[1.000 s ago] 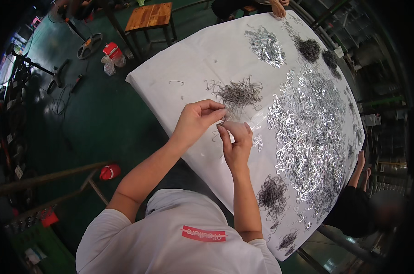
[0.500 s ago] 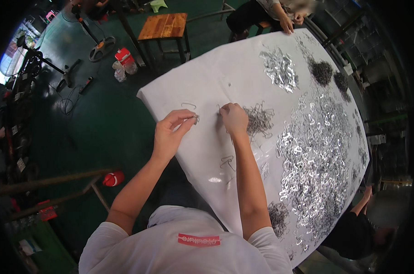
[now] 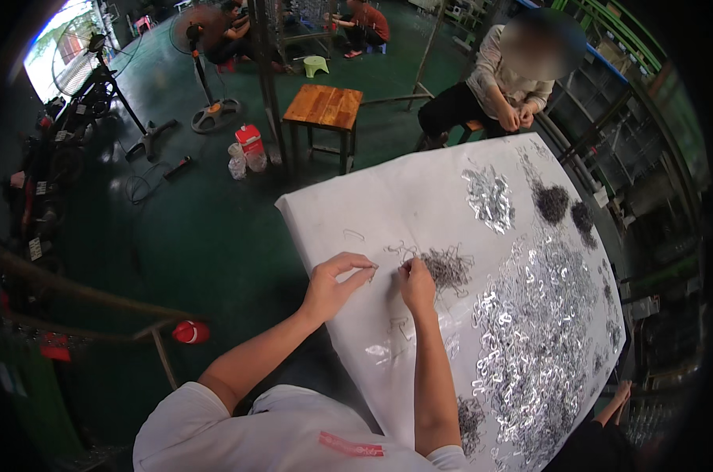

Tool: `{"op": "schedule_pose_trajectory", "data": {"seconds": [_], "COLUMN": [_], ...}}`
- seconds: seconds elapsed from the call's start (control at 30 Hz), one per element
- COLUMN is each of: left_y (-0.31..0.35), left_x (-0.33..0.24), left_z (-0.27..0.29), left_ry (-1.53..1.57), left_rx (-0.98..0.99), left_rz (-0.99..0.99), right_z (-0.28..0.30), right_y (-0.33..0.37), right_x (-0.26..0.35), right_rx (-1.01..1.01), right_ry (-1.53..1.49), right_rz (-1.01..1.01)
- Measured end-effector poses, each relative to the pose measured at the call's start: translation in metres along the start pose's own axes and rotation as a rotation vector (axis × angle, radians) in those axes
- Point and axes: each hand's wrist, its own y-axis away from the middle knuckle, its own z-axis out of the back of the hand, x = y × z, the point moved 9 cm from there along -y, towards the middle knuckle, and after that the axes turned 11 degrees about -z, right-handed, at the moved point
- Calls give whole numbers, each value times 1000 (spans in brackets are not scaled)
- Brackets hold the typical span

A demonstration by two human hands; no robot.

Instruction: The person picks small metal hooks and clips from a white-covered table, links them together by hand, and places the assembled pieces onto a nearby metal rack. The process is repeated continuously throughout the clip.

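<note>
Over the near left part of the white-covered table (image 3: pixel 356 197), my left hand (image 3: pixel 331 289) pinches a small dark metal piece between thumb and fingertips; it looks like a bent wire hook (image 3: pixel 373 275). My right hand (image 3: pixel 419 289) is closed at the left edge of a pile of dark bent wire hooks (image 3: pixel 449 270). Its fingertips touch thin wire there, and what exactly they hold is too small to make out. A single loose wire hook (image 3: pixel 354 234) lies beyond my left hand. Several more hooks (image 3: pixel 402 324) lie left of my right forearm.
Shiny silver hooks (image 3: pixel 530 338) spread widely across the table's right side, with a smaller silver heap (image 3: pixel 489 200) farther back. Dark heaps (image 3: pixel 551 203) lie at the far right. A seated person (image 3: pixel 514 86) works beyond the far edge. A wooden stool (image 3: pixel 323 106) stands behind the table.
The view has tilted up, so table and hands sit lower in it. My hands are a little closer together. Several wires now show spread beside the pile, near my right fingertips.
</note>
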Motion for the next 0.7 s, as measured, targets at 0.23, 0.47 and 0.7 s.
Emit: {"op": "schedule_pose_trajectory", "data": {"seconds": [0.23,0.47,0.7], "left_y": [21,29,35], "left_x": [-16,-26,-21], "left_z": [0,10,19], "left_ry": [46,86,78], "left_rx": [4,-41,-61], "left_rz": [23,34,88], "right_z": [-3,-19,-35], "right_y": [-30,-67,-77], "right_x": [-18,28,27], "right_rx": [83,103,238], "right_ry": [37,180,433], "right_rz": [-17,60,221]}}
